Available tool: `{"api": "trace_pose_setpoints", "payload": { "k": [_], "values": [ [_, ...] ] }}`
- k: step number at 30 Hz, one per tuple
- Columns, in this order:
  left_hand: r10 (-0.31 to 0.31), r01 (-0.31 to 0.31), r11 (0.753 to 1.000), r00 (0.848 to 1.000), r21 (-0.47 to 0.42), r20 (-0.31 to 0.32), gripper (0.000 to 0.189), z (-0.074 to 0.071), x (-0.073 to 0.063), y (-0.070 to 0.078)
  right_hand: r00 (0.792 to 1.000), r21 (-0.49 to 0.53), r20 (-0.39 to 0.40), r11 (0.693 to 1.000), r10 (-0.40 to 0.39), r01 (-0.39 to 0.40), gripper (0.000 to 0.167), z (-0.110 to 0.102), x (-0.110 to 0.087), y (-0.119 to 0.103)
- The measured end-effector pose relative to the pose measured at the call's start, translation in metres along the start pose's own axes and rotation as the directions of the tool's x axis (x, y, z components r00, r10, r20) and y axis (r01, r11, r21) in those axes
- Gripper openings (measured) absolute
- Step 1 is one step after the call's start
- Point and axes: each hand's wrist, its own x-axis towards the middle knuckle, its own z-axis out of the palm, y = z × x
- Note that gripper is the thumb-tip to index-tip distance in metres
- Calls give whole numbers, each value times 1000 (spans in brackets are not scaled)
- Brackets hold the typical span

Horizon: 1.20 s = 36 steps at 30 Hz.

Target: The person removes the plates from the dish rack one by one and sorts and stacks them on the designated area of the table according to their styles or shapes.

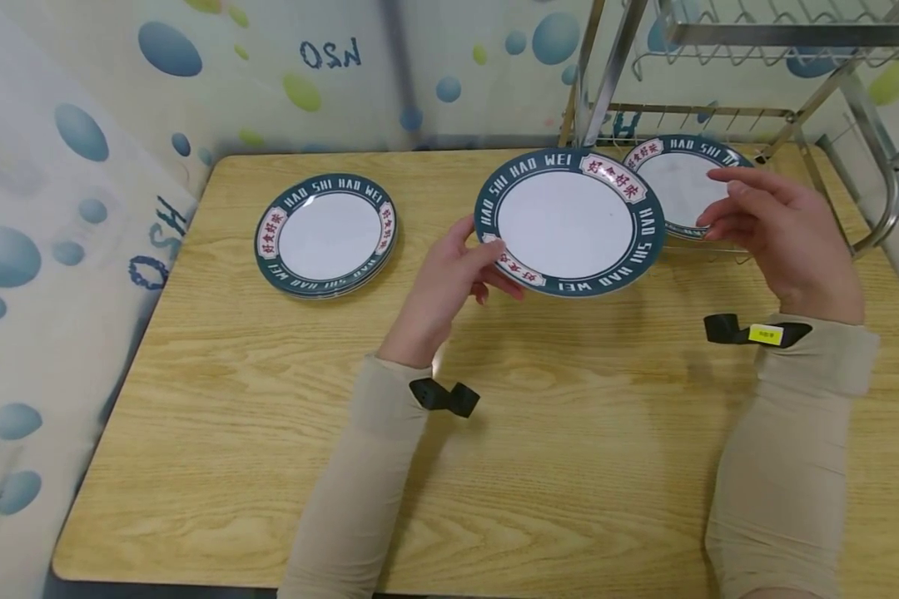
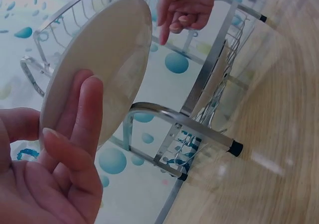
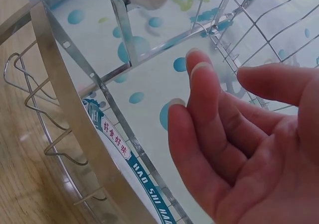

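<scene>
My left hand (image 1: 449, 279) grips a white plate (image 1: 565, 225) with a dark teal, lettered rim, thumb on top and fingers beneath. Its pale underside (image 2: 117, 59) faces the left wrist camera. Just right of it, a second plate of the same design (image 1: 674, 187) sits on the lower level of the metal rack (image 1: 614, 75). Over that plate's right side in the head view, my right hand (image 1: 790, 237) has loosely bent fingers; the right wrist view finds nothing between thumb and fingers. This rack plate's rim (image 3: 132, 159) shows behind a rack bar there.
A small stack of matching plates (image 1: 325, 237) lies at the back left of the wooden table (image 1: 494, 466). An upper wire shelf (image 1: 787, 35) juts out above the rack's lower level. The patterned wall (image 1: 449, 50) runs along the table's back edge.
</scene>
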Motion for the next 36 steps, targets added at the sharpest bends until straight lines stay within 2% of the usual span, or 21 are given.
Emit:
{"api": "trace_pose_setpoints", "payload": {
  "k": [14,25,36],
  "values": [
    [6,-6,1000,1000,2,1,30,-14,1,1,999,33,-2,999,38,-38,36,-10,6,8],
    [45,-45,999,999,-18,-11,30,-20,4,-2,995,41,-62,996,76,-73,35,-14,9,13],
    [14,-14,1000,998,-1,-57,27,-25,4,-1,994,67,-91,996,60,-54,34,-19,13,18]
  ]
}}
